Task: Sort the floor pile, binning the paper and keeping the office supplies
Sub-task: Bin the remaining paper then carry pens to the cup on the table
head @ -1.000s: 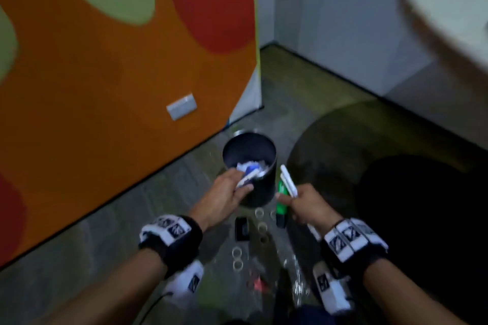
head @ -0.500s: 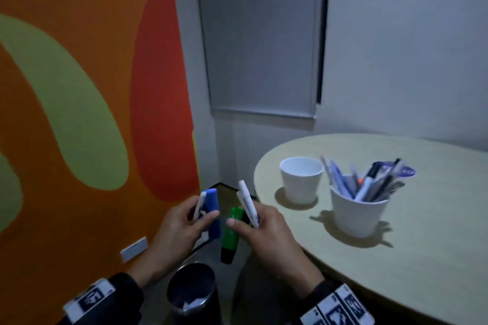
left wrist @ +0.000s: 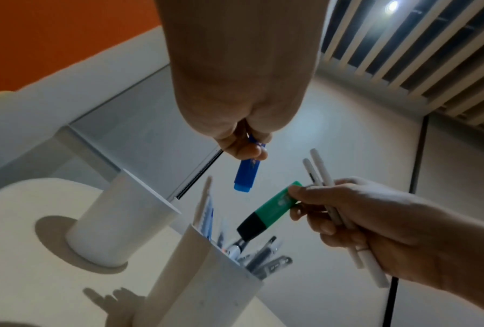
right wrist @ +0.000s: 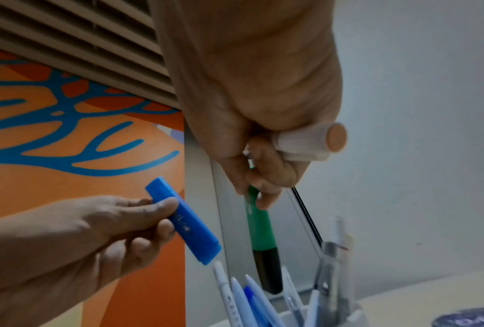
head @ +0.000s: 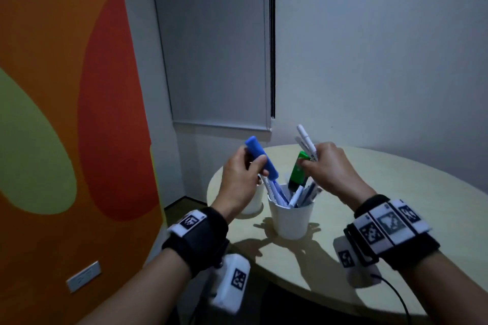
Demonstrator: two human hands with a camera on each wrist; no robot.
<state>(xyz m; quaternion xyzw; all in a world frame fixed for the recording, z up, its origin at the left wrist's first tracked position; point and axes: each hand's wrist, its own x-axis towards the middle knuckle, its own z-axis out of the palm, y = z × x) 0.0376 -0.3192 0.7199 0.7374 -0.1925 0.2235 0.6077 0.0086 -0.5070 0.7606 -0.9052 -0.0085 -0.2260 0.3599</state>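
Observation:
My left hand (head: 244, 166) pinches a blue highlighter (head: 261, 159) (left wrist: 246, 174) (right wrist: 184, 223), its lower end tilted down over a white cup (head: 290, 221) (left wrist: 201, 285) full of pens. My right hand (head: 326, 169) grips a green highlighter (head: 299, 170) (left wrist: 271, 210) (right wrist: 261, 239) with a black cap pointing down into the same cup, and also two white pens (head: 306, 141) (left wrist: 323, 183) sticking up from the fist. The cup stands on a round pale table (head: 396, 219).
A second white cup (head: 253, 203) (left wrist: 114, 221) stands left of the pen cup, mostly behind my left hand. An orange, red and green wall panel (head: 66, 113) is at the left, with a socket plate (head: 83, 276) low down. Grey walls and a blind stand behind the table.
My view rose from the floor pile and black bin to the table. Both hands moved up and forward with the highlighters and pens, and now hover over the pen cup.

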